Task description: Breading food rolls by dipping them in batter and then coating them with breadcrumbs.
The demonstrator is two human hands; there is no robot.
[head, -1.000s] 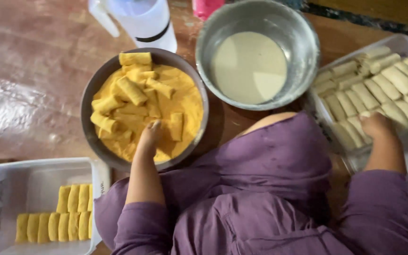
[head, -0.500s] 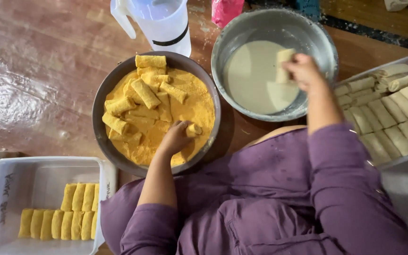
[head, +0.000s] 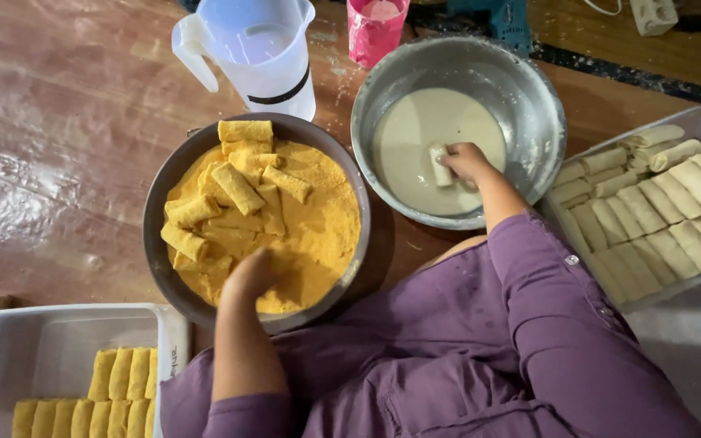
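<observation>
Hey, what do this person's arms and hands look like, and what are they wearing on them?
Both arms wear purple sleeves of a soft, creased fabric. The left sleeve is pushed up above the elbow, leaving the forearm bare. The right sleeve reaches nearly to the wrist and has a small pale button by the cuff. The left hand and right hand are bare: no gloves, and no rings or watch that I can see.

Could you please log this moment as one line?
left hand: in round bowl of orange crumbs | right hand: holding pale roll in steel bowl of cream batter | white tray of coated rolls: lower left
</observation>
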